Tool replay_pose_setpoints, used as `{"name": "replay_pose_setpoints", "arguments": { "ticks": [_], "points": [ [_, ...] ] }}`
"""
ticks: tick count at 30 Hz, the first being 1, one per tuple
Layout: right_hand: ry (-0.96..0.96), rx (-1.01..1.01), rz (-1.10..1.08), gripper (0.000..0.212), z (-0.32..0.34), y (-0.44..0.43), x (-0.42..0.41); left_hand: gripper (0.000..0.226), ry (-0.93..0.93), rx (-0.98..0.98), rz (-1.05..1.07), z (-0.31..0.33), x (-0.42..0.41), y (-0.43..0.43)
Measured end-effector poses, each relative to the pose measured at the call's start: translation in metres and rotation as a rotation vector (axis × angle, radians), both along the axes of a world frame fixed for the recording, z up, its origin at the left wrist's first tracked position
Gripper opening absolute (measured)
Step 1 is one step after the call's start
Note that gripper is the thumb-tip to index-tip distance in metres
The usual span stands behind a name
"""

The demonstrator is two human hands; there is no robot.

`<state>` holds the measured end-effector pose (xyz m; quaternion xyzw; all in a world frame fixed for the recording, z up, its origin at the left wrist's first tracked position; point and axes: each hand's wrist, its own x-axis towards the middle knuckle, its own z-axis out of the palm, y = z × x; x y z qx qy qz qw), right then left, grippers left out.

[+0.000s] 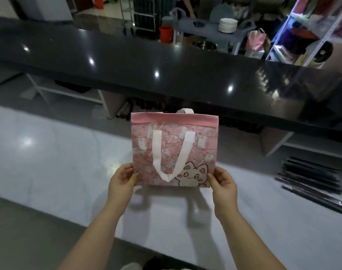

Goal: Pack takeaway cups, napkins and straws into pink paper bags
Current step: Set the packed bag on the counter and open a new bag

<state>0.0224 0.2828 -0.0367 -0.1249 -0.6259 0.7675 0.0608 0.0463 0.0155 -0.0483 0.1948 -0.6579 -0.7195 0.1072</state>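
Two hands hold one pink bag (197, 145) upright over the white tabletop (59, 162). The left hand (121, 180) pinches its lower left corner and the right hand (223, 184) its lower right corner, so the bag stands between them and rises beyond them. One white handle (156, 152) droops down the near face in a V, and a second pokes up behind the top edge. To the right on the tabletop lies one pile of long black straws (310, 178), too blurred to count. Farther off runs one dark glossy counter (127, 61). Beyond it are one red bucket (166, 34), one stack of white plates (227, 25) and another pink bag (256, 40).
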Motion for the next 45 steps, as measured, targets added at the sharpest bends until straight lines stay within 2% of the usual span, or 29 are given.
{"name": "replay_pose_setpoints", "arguments": {
  "ticks": [2,5,10,15,18,23,28,34,39,45],
  "points": [
    [0.012,0.002,0.103,0.035,0.012,-0.003,-0.006,0.032,0.018,-0.008,0.069,0.01,0.017,0.001],
    [0.031,-0.01,0.259,0.034,0.027,-0.015,-0.013,0.022,0.051,-0.042,0.202,0.021,0.044,-0.005],
    [0.107,-0.012,0.62,0.042,0.041,-0.037,-0.001,0.03,0.11,-0.041,0.457,0.027,0.103,-0.008],
    [0.096,-0.006,0.911,0.054,0.036,-0.066,0.021,0.027,0.096,-0.065,0.695,0.034,0.179,-0.013],
    [0.121,-0.002,1.003,0.053,0.034,-0.09,0.035,0.026,0.099,-0.087,0.792,0.04,0.218,-0.014],
    [0.173,-0.043,1.187,0.062,0.054,-0.137,0.045,0.032,0.096,-0.204,0.93,0.056,0.272,-0.012],
    [0.259,-0.084,1.343,0.049,0.078,-0.195,0.059,0.028,0.12,-0.277,1.087,0.077,0.315,-0.025],
    [0.326,-0.146,1.466,0.034,0.088,-0.279,0.109,0.033,0.2,-0.15,1.285,0.089,0.38,-0.055],
    [0.373,-0.201,1.547,0.034,0.1,-0.355,0.164,0.024,0.265,-0.091,1.343,0.103,0.437,-0.108],
    [0.324,-0.301,1.639,0.035,0.118,-0.459,0.246,0.02,0.298,-0.089,1.369,0.116,0.518,-0.196]
  ]
}}
